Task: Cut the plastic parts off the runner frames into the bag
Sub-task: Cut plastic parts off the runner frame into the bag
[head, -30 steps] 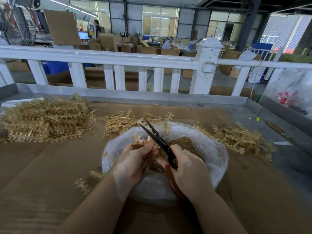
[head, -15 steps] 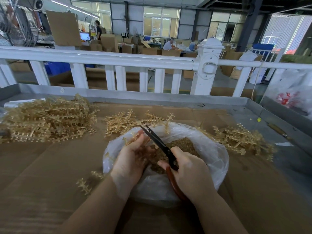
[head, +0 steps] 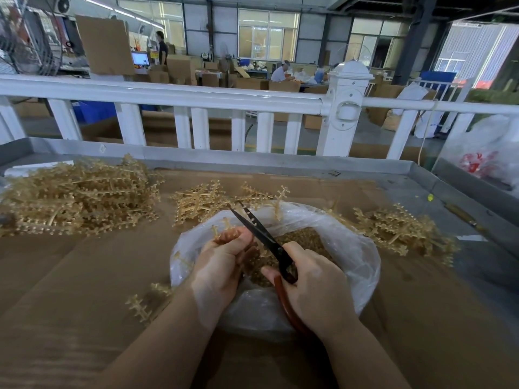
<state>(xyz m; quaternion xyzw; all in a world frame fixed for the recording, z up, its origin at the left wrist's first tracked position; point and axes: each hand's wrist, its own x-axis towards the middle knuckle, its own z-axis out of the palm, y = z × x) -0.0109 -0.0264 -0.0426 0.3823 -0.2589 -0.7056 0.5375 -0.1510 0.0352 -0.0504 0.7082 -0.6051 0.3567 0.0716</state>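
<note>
Here, left hand (head: 222,265) fingers grasp a runner frame (head: 224,233) over the bag (head: 351,248); right hand (head: 314,287) fingers clench the scissors (head: 261,234).

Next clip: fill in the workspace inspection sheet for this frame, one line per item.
Surface: cardboard sheet in a metal tray.
Job's things: open bag of cut parts; scissors above it; runner piles at left, middle, right.
Clutter: stray runner near the bag; yellow bit.
Grippers: left hand grips a runner piece; right hand grips the scissors.
Cables: nothing seen.
Surroundings: white railing, boxes, workers beyond.
</note>
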